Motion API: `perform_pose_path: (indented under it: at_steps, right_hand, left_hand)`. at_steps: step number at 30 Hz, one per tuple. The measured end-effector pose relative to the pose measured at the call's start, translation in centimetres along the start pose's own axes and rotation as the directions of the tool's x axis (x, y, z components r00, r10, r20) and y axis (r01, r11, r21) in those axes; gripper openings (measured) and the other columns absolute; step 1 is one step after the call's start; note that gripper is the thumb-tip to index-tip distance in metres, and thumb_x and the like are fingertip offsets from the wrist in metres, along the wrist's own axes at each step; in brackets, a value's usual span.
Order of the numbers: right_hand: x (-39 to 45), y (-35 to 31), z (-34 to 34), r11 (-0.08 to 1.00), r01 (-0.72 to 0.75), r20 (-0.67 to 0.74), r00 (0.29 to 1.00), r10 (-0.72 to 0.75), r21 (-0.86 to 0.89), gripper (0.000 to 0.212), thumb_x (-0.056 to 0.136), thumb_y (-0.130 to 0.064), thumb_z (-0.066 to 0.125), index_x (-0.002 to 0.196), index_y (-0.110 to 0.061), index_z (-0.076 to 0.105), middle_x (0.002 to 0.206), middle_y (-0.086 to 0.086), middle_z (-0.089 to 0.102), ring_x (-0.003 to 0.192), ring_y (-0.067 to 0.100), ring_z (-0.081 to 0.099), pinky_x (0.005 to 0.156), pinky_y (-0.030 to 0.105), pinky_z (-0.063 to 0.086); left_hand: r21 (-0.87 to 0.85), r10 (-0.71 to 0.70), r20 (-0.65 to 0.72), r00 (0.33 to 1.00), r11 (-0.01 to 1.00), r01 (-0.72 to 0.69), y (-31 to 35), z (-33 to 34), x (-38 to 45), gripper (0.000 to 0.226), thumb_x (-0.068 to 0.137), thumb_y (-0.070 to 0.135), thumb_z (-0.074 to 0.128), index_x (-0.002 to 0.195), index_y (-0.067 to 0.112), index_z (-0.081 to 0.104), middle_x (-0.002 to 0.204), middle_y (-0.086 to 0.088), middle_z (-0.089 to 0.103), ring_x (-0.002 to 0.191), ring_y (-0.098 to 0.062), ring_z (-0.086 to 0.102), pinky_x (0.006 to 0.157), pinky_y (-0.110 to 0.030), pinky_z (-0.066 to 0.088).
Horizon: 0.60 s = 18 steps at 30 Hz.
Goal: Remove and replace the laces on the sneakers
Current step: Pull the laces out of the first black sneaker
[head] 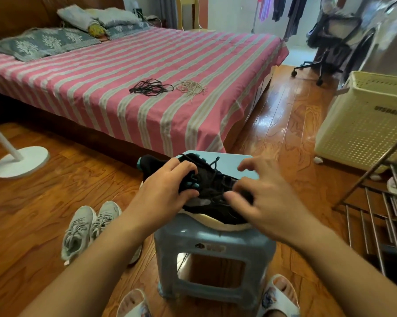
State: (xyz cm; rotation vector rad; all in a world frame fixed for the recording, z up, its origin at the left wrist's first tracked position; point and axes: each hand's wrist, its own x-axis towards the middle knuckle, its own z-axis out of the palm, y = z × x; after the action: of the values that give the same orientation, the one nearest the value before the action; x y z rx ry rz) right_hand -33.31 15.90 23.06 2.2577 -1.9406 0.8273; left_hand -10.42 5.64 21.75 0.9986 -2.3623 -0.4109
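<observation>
A black sneaker (pixel 215 202) with teal trim and a pale sole lies on a blue plastic stool (pixel 213 243). My left hand (pixel 167 188) grips its upper near the tongue, fingers curled over the black laces. On the toe side my right hand (pixel 257 193) pinches a black lace at the eyelets between thumb and curled fingers. A bundle of loose black laces (pixel 150 88) and a bundle of beige laces (pixel 190 88) lie on the pink striped bed (pixel 101 92). A pair of grey sneakers (pixel 87 227) stands on the floor left of the stool.
The wooden floor holds a white fan base (pixel 21 162) at left, a cream laundry basket (pixel 362 126) and a metal rack (pixel 380 220) at right. An office chair (pixel 330 49) stands at the back right. My slippered feet flank the stool.
</observation>
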Motion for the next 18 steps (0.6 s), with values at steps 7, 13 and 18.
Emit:
perform_pose_path:
  at_steps: [7,13,18]
  right_hand:
    - [0.3,-1.6,3.1,0.983,0.177,0.177,0.967,-0.182,0.043,0.026,0.094,-0.033,0.066,0.074,-0.016,0.067,0.133,0.005,0.049,0.127,0.026,0.037,0.103,0.047,0.043]
    - [-3.5,0.4,-1.1,0.985,0.119,0.26,0.954,-0.149,0.126,0.039,0.098,-0.047,0.052,0.074,-0.029,0.076,0.151,-0.012,0.04,0.147,0.015,0.021,0.117,0.028,0.022]
    - [1.2,-0.4,2.2,0.941,-0.188,-0.132,0.964,0.232,0.281,0.032,0.094,-0.048,0.058,0.091,-0.021,0.074,0.114,-0.006,0.054,0.118,0.01,0.043,0.1,0.021,0.03]
  left_hand:
    - [-0.03,-0.019,0.007,1.0,0.999,0.019,-0.3,-0.4,0.0,0.04,0.086,0.031,0.078,0.116,0.037,0.053,0.106,0.02,0.048,0.097,-0.006,0.052,0.083,-0.037,0.052]
    - [-0.047,-0.023,0.011,1.0,0.999,0.024,-1.1,-1.2,0.4,0.04,0.085,0.027,0.081,0.115,0.033,0.056,0.106,0.02,0.048,0.099,-0.007,0.054,0.086,-0.041,0.052]
    - [-0.037,0.013,-0.001,1.0,0.999,-0.013,-0.9,-1.0,-0.2,0.041,0.084,0.025,0.082,0.114,0.034,0.056,0.109,0.023,0.049,0.101,-0.002,0.054,0.085,-0.03,0.05]
